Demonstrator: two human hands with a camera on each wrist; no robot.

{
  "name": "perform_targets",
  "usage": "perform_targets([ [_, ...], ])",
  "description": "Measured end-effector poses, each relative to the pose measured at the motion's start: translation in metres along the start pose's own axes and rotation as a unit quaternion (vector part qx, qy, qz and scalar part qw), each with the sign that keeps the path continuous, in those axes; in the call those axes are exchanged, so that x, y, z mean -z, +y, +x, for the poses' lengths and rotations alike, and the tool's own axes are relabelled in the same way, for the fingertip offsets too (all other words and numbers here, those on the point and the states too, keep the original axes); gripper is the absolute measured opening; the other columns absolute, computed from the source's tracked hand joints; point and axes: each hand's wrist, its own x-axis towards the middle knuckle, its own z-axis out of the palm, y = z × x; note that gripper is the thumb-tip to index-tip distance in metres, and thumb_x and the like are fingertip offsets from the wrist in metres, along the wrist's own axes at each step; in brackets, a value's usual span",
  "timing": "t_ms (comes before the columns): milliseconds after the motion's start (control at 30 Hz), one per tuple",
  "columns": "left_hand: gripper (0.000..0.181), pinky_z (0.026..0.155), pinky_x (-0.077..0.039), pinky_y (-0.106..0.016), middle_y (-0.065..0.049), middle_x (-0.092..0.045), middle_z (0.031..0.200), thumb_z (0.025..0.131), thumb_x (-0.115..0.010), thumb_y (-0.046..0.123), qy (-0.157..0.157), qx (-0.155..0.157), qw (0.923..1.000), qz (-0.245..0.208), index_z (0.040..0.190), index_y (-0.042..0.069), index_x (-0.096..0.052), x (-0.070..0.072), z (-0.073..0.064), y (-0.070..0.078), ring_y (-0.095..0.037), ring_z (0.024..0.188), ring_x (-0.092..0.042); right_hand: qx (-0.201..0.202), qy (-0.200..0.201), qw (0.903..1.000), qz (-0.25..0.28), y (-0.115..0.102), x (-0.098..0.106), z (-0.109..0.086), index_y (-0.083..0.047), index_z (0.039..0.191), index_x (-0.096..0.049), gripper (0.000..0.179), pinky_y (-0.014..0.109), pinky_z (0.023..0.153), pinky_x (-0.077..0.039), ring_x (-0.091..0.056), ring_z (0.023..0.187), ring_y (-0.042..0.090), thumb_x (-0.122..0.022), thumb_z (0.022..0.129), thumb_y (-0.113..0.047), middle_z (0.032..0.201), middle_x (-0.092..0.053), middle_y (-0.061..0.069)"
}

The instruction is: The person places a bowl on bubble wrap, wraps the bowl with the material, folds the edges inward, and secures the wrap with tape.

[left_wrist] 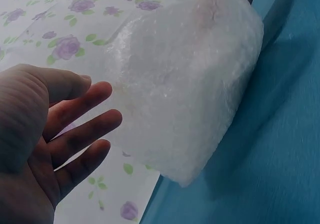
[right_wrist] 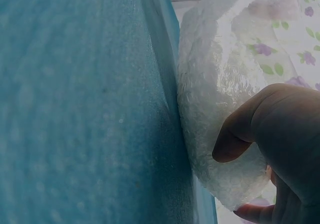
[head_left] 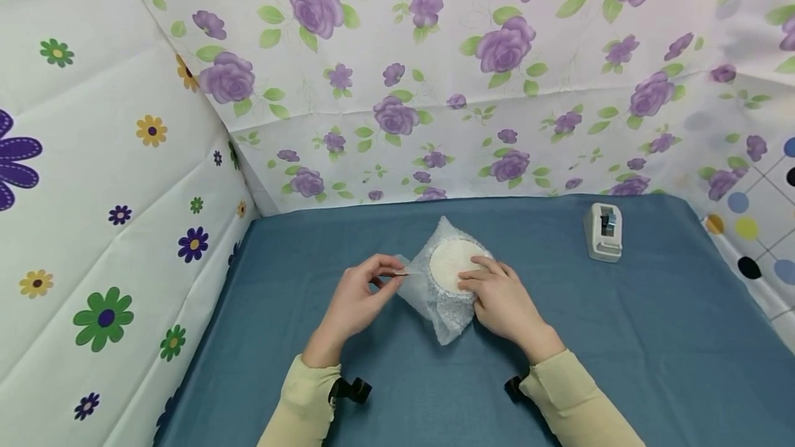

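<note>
A round white item (head_left: 452,267), its exact kind not visible, sits on the blue cloth inside a sheet of bubble wrap (head_left: 452,319). Its flat round top shows in the head view. My left hand (head_left: 357,295) pinches a flap of the wrap on the left between thumb and index finger, the other fingers loosely spread in the left wrist view. From the right, my right hand (head_left: 506,299) grips the bundle. Its fingers lie over the top edge, and its thumb presses the wrapped side (right_wrist: 220,119) in the right wrist view.
A white tape dispenser (head_left: 604,232) stands at the back right of the blue cloth (head_left: 671,336). Flower-printed sheets (head_left: 397,150) hang behind and on the left. A dotted sheet (head_left: 754,226) borders the right side.
</note>
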Motion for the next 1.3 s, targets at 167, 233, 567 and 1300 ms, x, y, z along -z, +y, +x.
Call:
perform_targets([
  [167, 0.020, 0.085, -0.060, -0.046, 0.000, -0.079, 0.117, 0.105, -0.072, 0.013, -0.018, -0.005, 0.9998, -0.004, 0.124, 0.010, -0.074, -0.011, 0.008, 0.004, -0.015, 0.105, -0.074, 0.000, 0.002, 1.0000, -0.003, 0.001, 0.000, 0.000, -0.015, 0.119, -0.084, 0.032, 0.068, 0.117, -0.036, -0.045, 0.150, 0.032, -0.067, 0.097, 0.001, 0.136, -0.073, 0.002],
  [233, 0.021, 0.088, -0.059, -0.048, -0.001, -0.079, 0.118, 0.105, -0.072, 0.014, -0.025, -0.005, 0.9997, -0.001, 0.126, 0.009, -0.073, -0.017, 0.011, 0.006, -0.016, 0.106, -0.074, 0.001, 0.002, 1.0000, -0.007, 0.001, -0.001, 0.000, -0.015, 0.119, -0.084, 0.032, 0.068, 0.117, -0.036, -0.045, 0.150, 0.032, -0.068, 0.097, 0.000, 0.136, -0.073, 0.002],
  [567, 0.026, 0.096, -0.058, -0.052, -0.007, -0.076, 0.127, 0.104, -0.073, 0.014, -0.043, -0.019, 0.9985, 0.027, 0.130, 0.010, -0.070, -0.040, 0.029, 0.013, -0.025, 0.116, -0.073, 0.000, -0.003, 0.9999, -0.016, 0.003, -0.004, 0.000, -0.016, 0.118, -0.084, 0.031, 0.069, 0.116, -0.037, -0.045, 0.150, 0.032, -0.070, 0.096, 0.000, 0.135, -0.073, 0.003],
  [1300, 0.041, 0.061, -0.052, -0.029, -0.007, -0.078, 0.126, 0.095, -0.084, 0.017, -0.040, -0.022, 0.9880, 0.148, 0.134, 0.014, -0.070, -0.067, 0.044, 0.004, -0.007, 0.050, -0.051, 0.044, 0.011, 0.9988, -0.018, 0.008, 0.001, 0.000, -0.019, 0.082, -0.069, 0.026, 0.066, 0.114, -0.041, -0.050, 0.145, 0.033, -0.066, 0.092, 0.004, 0.111, -0.074, 0.001],
])
